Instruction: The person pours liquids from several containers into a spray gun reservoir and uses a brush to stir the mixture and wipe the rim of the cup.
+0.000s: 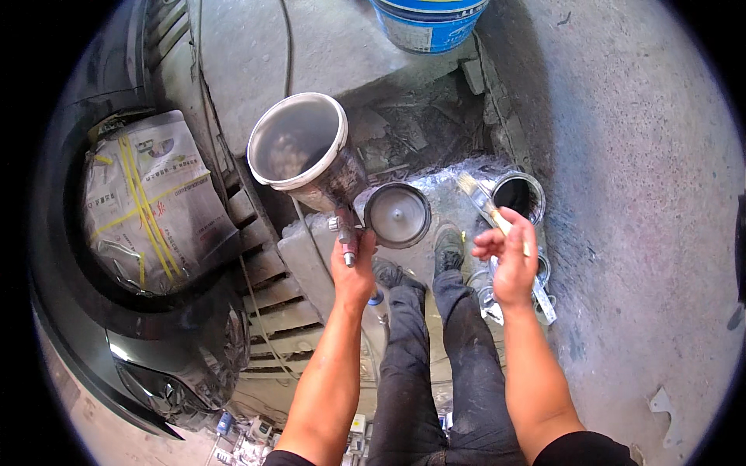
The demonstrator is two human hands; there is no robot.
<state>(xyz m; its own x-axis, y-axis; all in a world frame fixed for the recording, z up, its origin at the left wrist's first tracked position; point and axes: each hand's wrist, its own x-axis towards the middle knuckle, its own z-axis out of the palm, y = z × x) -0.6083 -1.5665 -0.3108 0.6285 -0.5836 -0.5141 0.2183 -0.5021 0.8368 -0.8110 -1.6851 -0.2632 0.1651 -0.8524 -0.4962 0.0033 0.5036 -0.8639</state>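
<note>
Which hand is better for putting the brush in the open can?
Probably the right hand: it already holds the brush, bristles near the open can. The left hand holds the spray gun.

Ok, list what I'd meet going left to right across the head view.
Taped paper covering, open spray-gun cup, round dark-rimmed lid, right shoe, right hand.

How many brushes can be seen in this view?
1. The brush is in the right hand, bristles beside the open can. Others could be hidden in the clutter at the lower edge.
</note>
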